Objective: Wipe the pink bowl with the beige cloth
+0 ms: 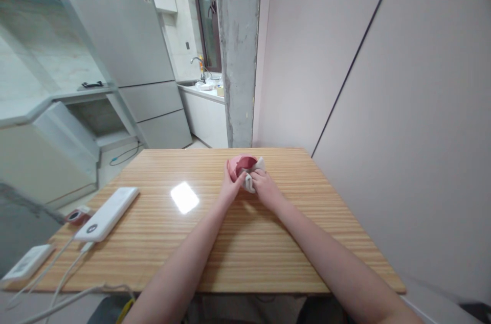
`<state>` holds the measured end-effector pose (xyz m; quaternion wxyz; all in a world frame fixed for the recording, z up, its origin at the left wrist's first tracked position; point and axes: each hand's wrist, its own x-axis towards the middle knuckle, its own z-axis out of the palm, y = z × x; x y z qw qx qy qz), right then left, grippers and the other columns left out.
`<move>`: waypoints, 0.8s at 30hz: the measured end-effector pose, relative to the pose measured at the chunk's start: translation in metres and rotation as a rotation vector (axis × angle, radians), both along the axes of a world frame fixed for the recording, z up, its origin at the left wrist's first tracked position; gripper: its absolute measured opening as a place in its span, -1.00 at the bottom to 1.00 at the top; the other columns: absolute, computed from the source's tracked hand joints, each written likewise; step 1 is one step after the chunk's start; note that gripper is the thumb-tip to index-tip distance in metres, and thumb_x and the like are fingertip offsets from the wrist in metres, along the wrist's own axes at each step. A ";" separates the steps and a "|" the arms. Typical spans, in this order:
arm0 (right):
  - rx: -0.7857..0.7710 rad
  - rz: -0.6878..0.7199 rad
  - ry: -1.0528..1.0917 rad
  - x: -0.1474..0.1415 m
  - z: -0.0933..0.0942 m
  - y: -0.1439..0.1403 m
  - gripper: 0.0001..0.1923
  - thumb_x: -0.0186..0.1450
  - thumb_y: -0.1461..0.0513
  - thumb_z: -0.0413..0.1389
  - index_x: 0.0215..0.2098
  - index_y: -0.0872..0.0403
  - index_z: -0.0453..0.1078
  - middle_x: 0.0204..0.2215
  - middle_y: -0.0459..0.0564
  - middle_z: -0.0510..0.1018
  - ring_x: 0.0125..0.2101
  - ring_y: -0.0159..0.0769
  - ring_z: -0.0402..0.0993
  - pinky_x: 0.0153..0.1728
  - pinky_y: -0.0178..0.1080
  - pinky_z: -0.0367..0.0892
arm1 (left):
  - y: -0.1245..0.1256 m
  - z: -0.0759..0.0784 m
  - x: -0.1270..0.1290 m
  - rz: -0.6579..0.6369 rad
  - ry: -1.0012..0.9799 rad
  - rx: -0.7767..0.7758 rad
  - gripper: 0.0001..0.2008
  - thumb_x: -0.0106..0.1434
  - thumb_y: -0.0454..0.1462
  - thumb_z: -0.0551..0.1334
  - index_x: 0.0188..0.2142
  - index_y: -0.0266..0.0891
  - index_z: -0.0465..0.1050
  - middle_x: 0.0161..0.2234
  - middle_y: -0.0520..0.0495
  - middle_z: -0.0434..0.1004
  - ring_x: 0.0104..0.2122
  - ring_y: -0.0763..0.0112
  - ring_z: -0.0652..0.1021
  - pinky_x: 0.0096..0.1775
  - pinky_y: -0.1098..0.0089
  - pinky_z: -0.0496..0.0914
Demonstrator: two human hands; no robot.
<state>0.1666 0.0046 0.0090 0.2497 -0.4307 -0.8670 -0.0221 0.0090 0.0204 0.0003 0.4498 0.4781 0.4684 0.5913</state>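
A small pink bowl (235, 164), its darker inside showing, is tilted above the far middle of the table. My left hand (232, 186) grips it from the left, the fingers around its outer side and the thumb near the rim. My right hand (265, 187) is closed on a white cloth (249, 184), bunched up against the bowl's right side and opening. One end of the cloth sticks up past my right fingers, and part of it is hidden by the hand. Both forearms reach forward over the wood-grain table (153, 257).
To the left on the table lie a white power bank (109, 214) with cables, a reddish roll-like object (77, 216) and a flat white device (28, 261). A pale wall (368, 135) borders the right side. Beyond are a concrete pillar (241, 53), a fridge (115, 22) and a sink counter.
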 end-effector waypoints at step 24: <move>0.056 0.001 -0.099 0.002 0.014 -0.002 -0.82 0.36 0.32 0.06 -0.13 0.10 0.48 -0.16 0.10 0.55 -0.05 -0.18 0.34 -0.15 -0.15 0.22 | -0.002 0.013 -0.002 0.002 0.058 -0.014 -0.35 0.06 -0.12 0.37 0.10 -0.24 0.26 -0.05 -0.22 0.49 -0.07 0.17 0.53 -0.07 0.22 0.45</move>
